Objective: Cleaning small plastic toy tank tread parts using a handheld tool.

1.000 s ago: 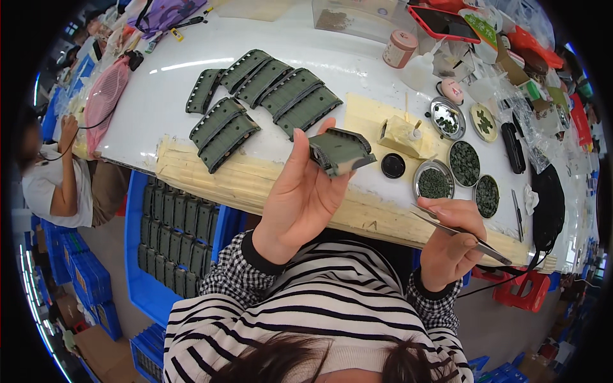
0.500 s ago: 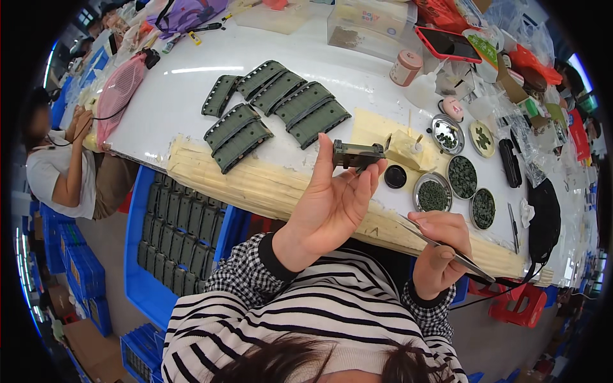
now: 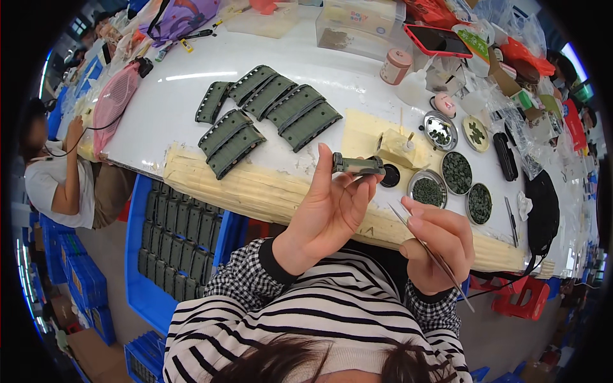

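Between the thumb and fingertips of my left hand (image 3: 322, 214) is a small, dark green, slightly curved piece (image 3: 357, 166), raised above the table's front edge. My right hand (image 3: 440, 242) is closed around metal tweezers (image 3: 452, 276). Their tips point up and left, apart from the green piece, and I can make out nothing in them. Just beyond the hands are a black round cap (image 3: 389, 176) and a dish of tiny green parts (image 3: 426, 191). More curved green pieces (image 3: 299, 118) lie in groups on the table, left of the hands.
Round dishes of green bits (image 3: 456, 172) stand at the right, near a yellow taped block (image 3: 401, 150). A blue crate (image 3: 143, 287) of green pieces sits below the table, left. A pink jar (image 3: 395, 66), red phone (image 3: 437, 40) and bags crowd the far right. Another person sits left.
My right hand has turned the tweezers steeper, with the tips moving left and up. My left hand has tilted the green piece a little. The whole view has shifted slightly.
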Available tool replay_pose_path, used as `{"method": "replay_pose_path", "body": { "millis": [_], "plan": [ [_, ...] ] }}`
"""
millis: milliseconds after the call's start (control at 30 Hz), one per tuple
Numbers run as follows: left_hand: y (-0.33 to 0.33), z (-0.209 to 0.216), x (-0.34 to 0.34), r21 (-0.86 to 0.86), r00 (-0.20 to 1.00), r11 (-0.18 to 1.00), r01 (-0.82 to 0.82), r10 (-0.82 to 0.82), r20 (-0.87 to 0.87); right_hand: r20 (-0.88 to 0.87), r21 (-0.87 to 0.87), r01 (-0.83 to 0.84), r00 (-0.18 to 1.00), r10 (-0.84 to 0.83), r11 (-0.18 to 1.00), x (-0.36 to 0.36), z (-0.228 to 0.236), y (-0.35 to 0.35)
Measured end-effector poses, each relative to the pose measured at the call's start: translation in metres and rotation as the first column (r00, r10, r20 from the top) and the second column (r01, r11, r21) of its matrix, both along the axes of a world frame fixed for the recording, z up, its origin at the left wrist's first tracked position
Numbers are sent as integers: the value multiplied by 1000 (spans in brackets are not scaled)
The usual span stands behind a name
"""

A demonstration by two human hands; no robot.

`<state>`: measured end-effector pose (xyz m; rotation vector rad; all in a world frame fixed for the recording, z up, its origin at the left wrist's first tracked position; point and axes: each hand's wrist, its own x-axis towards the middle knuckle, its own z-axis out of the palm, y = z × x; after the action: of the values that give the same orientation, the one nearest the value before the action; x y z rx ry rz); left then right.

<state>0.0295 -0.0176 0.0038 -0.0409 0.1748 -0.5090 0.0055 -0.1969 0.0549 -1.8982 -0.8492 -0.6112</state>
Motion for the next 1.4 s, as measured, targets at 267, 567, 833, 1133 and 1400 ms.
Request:
{"method": "replay_pose_path", "body": {
  "millis": [267,567,833,1133,1400],
  "plan": [
    [-4,-13,-7,201,994,978,-52,31,108,80,-222,11,997,7,975,8,11,4],
    [-5,-13,-8,218,989,972,-83,53,141,81,-242,-9,996,29,970,8,9,5],
    [-3,-31,-8,85,990,994,-71,59,130,239,-219,24,971,29,975,16,3,8],
    [-5,-41,-10,-7,994,997,-78,78,83,362,-353,121,932,16,928,13,7,10],
    [-7,-41,-11,-73,996,994,-80,83,40,430,-351,142,903,24,925,16,8,13]
  ]
}}
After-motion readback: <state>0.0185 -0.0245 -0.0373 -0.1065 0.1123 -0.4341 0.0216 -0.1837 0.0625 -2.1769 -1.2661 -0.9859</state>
